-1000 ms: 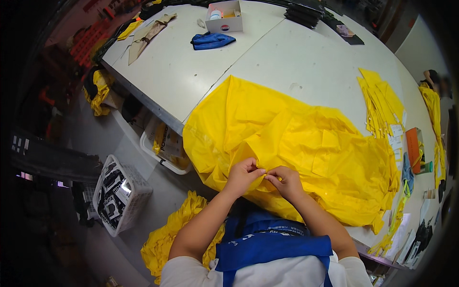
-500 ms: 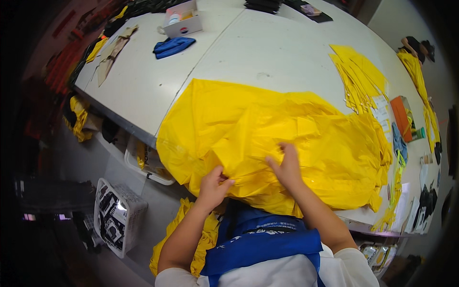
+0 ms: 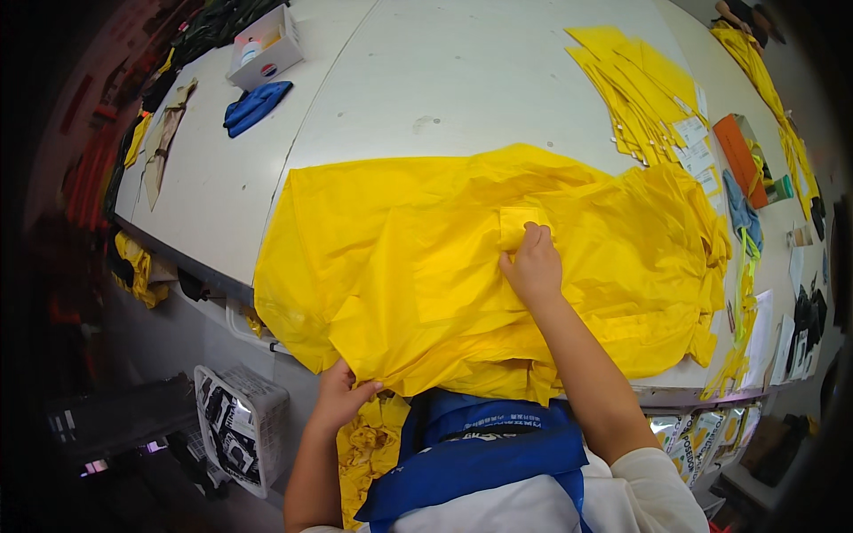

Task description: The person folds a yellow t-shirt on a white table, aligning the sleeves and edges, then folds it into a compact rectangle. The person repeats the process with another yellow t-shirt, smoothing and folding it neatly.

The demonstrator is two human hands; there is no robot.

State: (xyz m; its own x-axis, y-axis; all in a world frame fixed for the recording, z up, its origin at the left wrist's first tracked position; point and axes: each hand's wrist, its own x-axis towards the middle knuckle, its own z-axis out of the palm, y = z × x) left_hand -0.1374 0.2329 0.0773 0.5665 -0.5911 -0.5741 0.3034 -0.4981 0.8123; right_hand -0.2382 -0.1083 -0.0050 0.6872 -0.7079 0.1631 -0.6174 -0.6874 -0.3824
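Note:
A large, thin, shiny yellow garment (image 3: pixel 426 293), like a raincoat, lies spread and wrinkled along the table's near side. My left hand (image 3: pixel 342 398) pinches its near edge at the lower left, where the cloth hangs over the table edge. Farther right, my right hand (image 3: pixel 536 266) is closed on a small square flap (image 3: pixel 513 216) on the garment's upper face, fingertips at the flap's lower part. Folds hide part of the edge near my left hand. More crumpled yellow fabric (image 3: pixel 369 449) hangs below, beside my blue apron.
Stacked yellow pieces (image 3: pixel 635 98) lie at the far right of the white table (image 3: pixel 400 98), near an orange box (image 3: pixel 739 160). A white box (image 3: pixel 267 55) and blue cloth (image 3: pixel 256 108) are at the far left. A white basket (image 3: pixel 271 417) stands on the floor at left.
My left hand has moved down and left along the near edge, still pinching cloth. My right hand has shifted up and closed on the small flap. The view has shifted slightly.

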